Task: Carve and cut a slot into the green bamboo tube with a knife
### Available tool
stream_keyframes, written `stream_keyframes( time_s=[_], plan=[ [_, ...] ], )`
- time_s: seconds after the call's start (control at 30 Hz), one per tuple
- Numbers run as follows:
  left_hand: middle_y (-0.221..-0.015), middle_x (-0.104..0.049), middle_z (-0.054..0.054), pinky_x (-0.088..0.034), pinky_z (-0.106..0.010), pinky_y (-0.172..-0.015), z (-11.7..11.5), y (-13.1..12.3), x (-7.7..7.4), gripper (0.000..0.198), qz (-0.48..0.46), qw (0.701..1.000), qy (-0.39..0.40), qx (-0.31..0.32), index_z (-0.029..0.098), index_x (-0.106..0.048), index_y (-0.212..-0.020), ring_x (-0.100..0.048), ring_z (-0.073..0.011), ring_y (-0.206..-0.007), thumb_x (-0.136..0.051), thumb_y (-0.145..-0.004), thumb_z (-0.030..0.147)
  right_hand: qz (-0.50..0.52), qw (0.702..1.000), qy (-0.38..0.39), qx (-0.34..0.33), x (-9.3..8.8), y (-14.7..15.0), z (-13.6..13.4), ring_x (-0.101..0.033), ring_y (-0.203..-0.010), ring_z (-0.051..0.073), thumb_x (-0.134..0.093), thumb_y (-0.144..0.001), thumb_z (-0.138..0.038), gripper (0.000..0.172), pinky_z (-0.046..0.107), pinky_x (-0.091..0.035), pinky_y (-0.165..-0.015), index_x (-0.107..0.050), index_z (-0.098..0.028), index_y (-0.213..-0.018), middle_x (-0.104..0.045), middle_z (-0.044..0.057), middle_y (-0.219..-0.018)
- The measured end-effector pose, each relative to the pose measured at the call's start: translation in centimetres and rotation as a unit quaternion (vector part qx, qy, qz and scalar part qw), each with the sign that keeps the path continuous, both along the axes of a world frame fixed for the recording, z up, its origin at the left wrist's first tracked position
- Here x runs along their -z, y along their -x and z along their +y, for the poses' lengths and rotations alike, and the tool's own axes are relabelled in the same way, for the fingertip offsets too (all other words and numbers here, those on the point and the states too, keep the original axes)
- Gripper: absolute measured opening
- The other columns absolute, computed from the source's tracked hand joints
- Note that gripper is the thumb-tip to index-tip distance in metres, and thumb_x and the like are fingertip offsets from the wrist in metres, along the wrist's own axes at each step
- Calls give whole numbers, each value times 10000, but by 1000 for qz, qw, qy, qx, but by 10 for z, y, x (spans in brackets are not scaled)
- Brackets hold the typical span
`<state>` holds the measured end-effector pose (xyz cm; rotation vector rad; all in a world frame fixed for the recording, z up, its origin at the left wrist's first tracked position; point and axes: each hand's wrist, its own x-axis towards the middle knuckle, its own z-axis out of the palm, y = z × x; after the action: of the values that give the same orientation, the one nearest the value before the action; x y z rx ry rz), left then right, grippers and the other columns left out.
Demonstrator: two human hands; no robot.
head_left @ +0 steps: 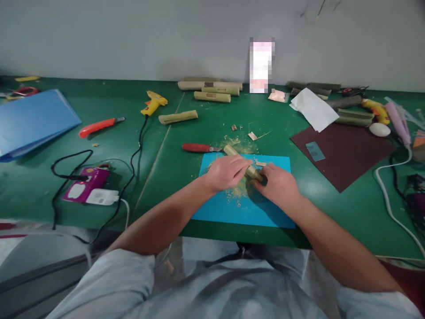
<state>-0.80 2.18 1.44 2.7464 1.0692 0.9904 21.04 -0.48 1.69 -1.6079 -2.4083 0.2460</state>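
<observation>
A short bamboo tube (pixel 232 153) lies slanted over a blue cutting mat (pixel 275 212) strewn with pale shavings. My left hand (pixel 226 173) is wrapped round the tube's middle. My right hand (pixel 279 186) is closed at the tube's near end, gripping a small dark tool I cannot make out. A red-handled knife (pixel 199 147) lies just left of the mat, untouched.
Several cut bamboo pieces (pixel 212 91) lie along the back wall. A yellow glue gun (pixel 153 103), an orange utility knife (pixel 99 126), a purple power strip (pixel 86 184) and cables sit left. A dark sandpaper sheet (pixel 345 153), white paper (pixel 314 110) and more tools sit right.
</observation>
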Motion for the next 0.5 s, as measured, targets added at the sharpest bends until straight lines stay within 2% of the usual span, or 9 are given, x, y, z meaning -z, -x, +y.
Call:
stream_keyframes(
  time_s=[0.2,0.4,0.5],
  plan=[
    [-951,-777,-79,-586,-284,-738,4,5,0,262,7,1000,3,-20,183,-718,-1130,-740,-181,-854,-491,-1001,204,0,1000,-9,-2,1,1,-1,-580,-731,185,-643,-886,-430,235,332,-310,-609,-628,-211,-804,-661,56,-835],
    [-950,-775,-72,-576,-274,-733,4,3,1,245,-23,999,1,-22,184,-726,-1105,-736,-176,-848,-506,-1003,214,15,999,-38,-24,3,2,0,-611,-864,219,-647,-897,-414,236,331,-370,-694,-659,-179,-917,-673,81,-907],
    [-937,-768,-68,-567,-268,-745,3,1,3,237,-45,998,25,-21,190,-727,-1098,-725,-166,-843,-515,-1001,224,-4,999,-31,-28,2,7,4,-603,-865,225,-627,-912,-413,236,341,-369,-693,-661,-180,-890,-664,88,-911]
  ],
)
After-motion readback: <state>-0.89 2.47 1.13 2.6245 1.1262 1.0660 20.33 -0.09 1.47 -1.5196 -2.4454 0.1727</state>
